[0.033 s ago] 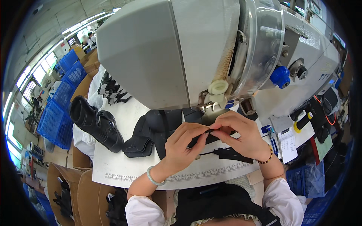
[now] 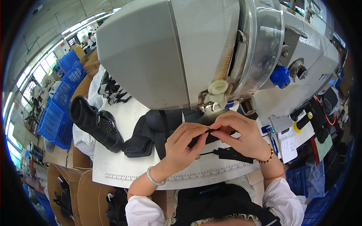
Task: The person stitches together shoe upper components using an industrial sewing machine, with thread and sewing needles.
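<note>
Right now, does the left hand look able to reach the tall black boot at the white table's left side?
Probably yes: the left hand could pass over the folded black padded piece toward the boot, though that hand pinches a small dark piece.

The sewing machine [image 2: 139, 56] is pale grey, its round knob [image 2: 280, 77] bright blue; the boot [image 2: 102, 126] and fabric pieces [image 2: 152, 121] are black, the table [image 2: 113, 160] white, its ruler strip [image 2: 169, 176] finely ticked; the bangle [image 2: 151, 176] is pale green, the beaded bracelet [image 2: 267, 156] dark and golden, the sleeves [image 2: 143, 211] white, the crates [image 2: 56, 124] blue
</note>
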Action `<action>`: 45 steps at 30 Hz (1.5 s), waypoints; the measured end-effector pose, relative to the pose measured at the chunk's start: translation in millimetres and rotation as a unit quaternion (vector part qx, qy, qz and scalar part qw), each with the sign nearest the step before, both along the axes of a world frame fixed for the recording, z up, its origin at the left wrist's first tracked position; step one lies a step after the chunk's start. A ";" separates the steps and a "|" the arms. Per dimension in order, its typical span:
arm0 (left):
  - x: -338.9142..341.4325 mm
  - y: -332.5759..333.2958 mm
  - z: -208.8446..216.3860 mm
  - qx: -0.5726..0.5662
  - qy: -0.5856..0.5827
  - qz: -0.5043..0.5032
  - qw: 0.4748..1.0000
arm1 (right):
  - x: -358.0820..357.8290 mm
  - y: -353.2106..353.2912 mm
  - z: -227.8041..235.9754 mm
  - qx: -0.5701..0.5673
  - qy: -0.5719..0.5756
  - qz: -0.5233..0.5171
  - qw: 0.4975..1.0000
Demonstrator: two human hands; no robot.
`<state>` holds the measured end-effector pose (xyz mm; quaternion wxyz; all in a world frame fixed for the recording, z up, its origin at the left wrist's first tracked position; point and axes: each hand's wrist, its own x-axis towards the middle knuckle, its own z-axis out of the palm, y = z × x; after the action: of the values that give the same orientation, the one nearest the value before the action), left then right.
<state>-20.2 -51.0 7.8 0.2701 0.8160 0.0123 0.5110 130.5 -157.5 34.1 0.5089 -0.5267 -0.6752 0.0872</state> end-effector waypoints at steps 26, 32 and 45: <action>6.7 16.1 -17.9 0.147 -0.018 0.061 0.987 | 8.8 8.1 -6.5 0.149 -0.286 0.037 0.946; -1.1 15.1 -34.7 -0.225 0.081 0.212 0.948 | 19.0 6.4 -41.3 0.323 -0.478 -0.019 0.817; 0.0 8.0 -24.9 -0.619 0.111 -0.190 0.754 | 5.8 -7.2 -72.9 0.234 -0.419 -0.093 0.872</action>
<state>-20.2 -43.0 -17.0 0.8043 0.5073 0.2005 0.2355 136.3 -164.7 -38.8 0.2926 -0.4397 -0.7735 -0.3502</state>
